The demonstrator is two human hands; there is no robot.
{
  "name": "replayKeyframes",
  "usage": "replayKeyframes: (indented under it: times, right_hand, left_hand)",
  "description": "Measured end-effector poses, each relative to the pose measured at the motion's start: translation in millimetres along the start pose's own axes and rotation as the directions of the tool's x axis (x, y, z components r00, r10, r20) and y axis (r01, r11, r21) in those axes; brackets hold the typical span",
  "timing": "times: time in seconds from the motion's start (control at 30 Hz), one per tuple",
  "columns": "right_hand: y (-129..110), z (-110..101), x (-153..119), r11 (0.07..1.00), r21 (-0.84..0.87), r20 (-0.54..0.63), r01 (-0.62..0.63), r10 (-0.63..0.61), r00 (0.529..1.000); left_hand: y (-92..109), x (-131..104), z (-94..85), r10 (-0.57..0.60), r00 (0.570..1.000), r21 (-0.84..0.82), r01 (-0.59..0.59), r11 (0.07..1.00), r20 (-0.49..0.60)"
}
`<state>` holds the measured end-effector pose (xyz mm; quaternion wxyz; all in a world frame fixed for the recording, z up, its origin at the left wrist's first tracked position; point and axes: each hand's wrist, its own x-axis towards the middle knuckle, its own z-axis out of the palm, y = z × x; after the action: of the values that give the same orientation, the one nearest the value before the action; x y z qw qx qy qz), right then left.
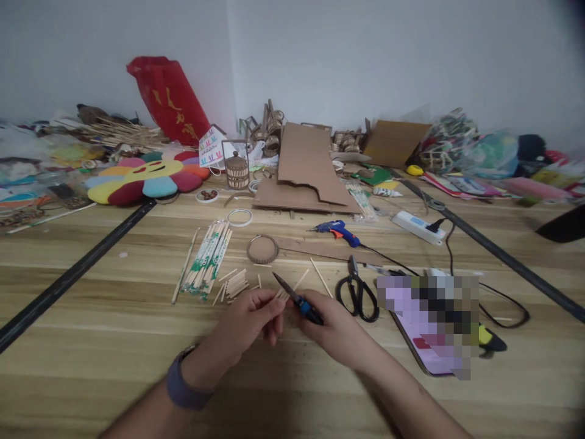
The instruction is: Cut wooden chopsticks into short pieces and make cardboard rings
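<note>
My left hand pinches a few thin wooden sticks between thumb and fingers. Close beside it, my right hand is closed around a small knife with a black and blue handle, its pointed blade slanting up to the left across the sticks. A longer pale stick pokes out by the right fingers. Just beyond the left hand lies a pile of short cut sticks. Further off sits a ring-shaped piece with a cardboard base. Black-handled scissors rest right of my right hand.
Packaged sticks lie at left. A blue glue gun trails its cable toward a power strip. At right lies a partly blurred phone. Behind stand cardboard sheets, a small lidded wooden bucket and a flower cushion.
</note>
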<state>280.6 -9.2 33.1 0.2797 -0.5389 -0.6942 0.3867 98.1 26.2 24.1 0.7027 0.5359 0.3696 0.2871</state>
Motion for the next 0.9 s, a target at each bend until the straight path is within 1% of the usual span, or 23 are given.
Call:
replayKeyframes:
  times: [0.13, 0.27, 0.33, 0.4, 0.53, 0.73, 0.9]
  right_hand:
    - [-2.8, -5.7, -0.8, 0.998, 0.059, 0.058, -0.014, 0.01, 0.998]
    - [-3.3, -8.4, -1.7, 0.996, 0.091, 0.112, -0.02, 0.01, 0.994]
    - [-1.6, -7.8, -1.7, 0.997, 0.079, 0.124, -0.019, 0.009, 0.992]
    - [0.4, -6.9, -1.5, 0.998, 0.061, 0.131, -0.021, 0.013, 0.991]
    - [2.1, -6.0, -0.5, 1.0, 0.02, 0.136, -0.018, 0.016, 0.991]
    - [2.7, -6.0, 1.3, 1.0, -0.004, 0.142, 0.011, -0.01, 0.99]
    - [4.4, -5.6, 0.3, 1.0, -0.025, 0.141, 0.012, -0.009, 0.99]
  left_hand:
    - [2.9, -1.2, 0.9, -0.037, 0.999, -0.071, 0.038, 0.997, 0.027]
    - [3.0, -2.1, -2.5, -0.168, 0.981, -0.199, 0.184, 0.962, 0.099]
    - [3.2, -2.7, -5.1, -0.231, 0.966, -0.225, 0.252, 0.941, 0.114]
    - [4.2, -3.4, -7.5, -0.271, 0.956, -0.227, 0.291, 0.929, 0.115]
    - [6.7, -3.7, -11.1, -0.302, 0.945, -0.213, 0.323, 0.922, 0.126]
    - [6.3, -4.1, -14.4, -0.307, 0.94, -0.197, 0.332, 0.923, 0.145]
    - [8.3, -5.2, -14.6, -0.309, 0.935, -0.183, 0.34, 0.923, 0.174]
